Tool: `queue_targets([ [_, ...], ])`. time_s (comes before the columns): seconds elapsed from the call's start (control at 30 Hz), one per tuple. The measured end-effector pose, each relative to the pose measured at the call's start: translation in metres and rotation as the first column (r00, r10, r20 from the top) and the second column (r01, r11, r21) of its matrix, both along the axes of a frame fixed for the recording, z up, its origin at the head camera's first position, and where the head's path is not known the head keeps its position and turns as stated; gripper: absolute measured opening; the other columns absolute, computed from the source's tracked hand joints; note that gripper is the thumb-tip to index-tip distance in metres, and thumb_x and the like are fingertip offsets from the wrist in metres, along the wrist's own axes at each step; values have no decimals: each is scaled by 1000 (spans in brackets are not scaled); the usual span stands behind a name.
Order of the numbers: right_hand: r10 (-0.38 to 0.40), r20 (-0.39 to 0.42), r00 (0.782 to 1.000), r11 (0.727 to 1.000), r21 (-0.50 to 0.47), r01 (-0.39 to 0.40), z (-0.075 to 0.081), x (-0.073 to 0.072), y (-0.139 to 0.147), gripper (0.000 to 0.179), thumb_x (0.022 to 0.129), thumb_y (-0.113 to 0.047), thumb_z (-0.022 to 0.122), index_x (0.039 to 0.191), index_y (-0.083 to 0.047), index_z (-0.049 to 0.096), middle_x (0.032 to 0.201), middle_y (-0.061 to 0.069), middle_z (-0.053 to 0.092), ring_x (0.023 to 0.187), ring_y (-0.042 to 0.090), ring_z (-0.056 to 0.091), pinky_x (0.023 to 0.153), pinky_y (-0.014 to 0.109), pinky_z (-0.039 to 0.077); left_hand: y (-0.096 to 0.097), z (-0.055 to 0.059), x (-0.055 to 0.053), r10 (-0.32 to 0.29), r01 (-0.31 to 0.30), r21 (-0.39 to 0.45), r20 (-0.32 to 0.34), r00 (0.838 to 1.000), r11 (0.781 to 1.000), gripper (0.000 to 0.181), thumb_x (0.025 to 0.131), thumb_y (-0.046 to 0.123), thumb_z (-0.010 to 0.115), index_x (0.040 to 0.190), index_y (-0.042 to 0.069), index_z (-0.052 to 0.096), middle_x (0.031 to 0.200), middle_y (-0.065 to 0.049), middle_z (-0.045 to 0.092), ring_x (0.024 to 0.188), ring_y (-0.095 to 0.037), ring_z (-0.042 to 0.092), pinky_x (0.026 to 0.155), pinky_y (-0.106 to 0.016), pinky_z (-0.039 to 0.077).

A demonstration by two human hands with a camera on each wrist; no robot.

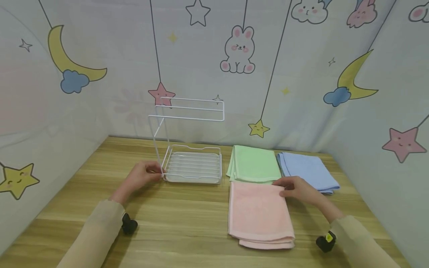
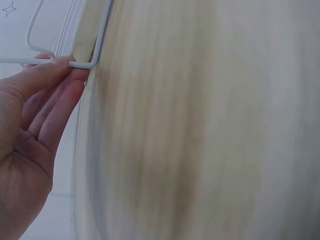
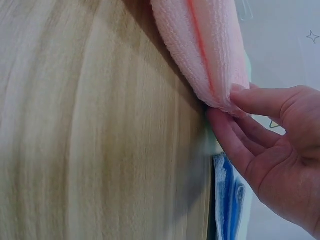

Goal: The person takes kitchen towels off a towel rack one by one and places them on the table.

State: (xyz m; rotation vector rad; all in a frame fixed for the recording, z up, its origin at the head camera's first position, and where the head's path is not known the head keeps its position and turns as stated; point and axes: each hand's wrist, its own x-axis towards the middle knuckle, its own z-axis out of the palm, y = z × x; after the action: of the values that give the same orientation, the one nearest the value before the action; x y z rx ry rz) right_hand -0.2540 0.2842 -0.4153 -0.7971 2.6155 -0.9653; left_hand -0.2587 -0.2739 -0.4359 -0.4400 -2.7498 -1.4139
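A white wire rack [image 1: 186,119] with a shallow slatted tray [image 1: 194,166] at its base stands on the wooden table. My left hand [image 1: 146,175] pinches its lower left front corner; in the left wrist view the thumb lies over the white wire [image 2: 80,64]. On the right a folded pink towel [image 1: 259,212] lies flat, its near edges slightly fanned. My right hand [image 1: 296,190] pinches the pink towel's far right corner, and in the right wrist view thumb and fingers [image 3: 232,132] close round the corner of the thick pink fold [image 3: 210,55].
Behind the pink towel lies a folded green towel [image 1: 256,163]. To its right is a folded blue towel [image 1: 306,169], beyond my right hand. A cloth backdrop [image 1: 207,67] with cartoon prints borders the table [image 1: 187,223] at the back and both sides.
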Motion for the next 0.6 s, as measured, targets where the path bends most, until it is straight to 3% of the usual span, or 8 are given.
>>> queue_targets([
  [0.2, 10, 44, 999, 999, -41, -8, -4, -1, 2, 32, 94, -13, 67, 122, 2, 64, 119, 22, 68, 96, -5, 60, 79, 19, 54, -1, 0, 0, -6, 6, -11, -16, 1000, 1000, 9, 85, 3, 73, 93, 1, 72, 94, -17, 75, 79, -3, 66, 72, -18, 55],
  [0.6, -11, 135, 991, 997, -76, 21, -6, -1, 1, 34, 95, -12, 65, 125, 3, 61, 124, 25, 64, 98, 3, 60, 78, 22, 58, -2, 1, 0, 0, 0, -18, -6, 1000, 1000, 8, 85, 4, 73, 93, 2, 72, 94, -17, 75, 81, -6, 67, 73, -18, 55],
])
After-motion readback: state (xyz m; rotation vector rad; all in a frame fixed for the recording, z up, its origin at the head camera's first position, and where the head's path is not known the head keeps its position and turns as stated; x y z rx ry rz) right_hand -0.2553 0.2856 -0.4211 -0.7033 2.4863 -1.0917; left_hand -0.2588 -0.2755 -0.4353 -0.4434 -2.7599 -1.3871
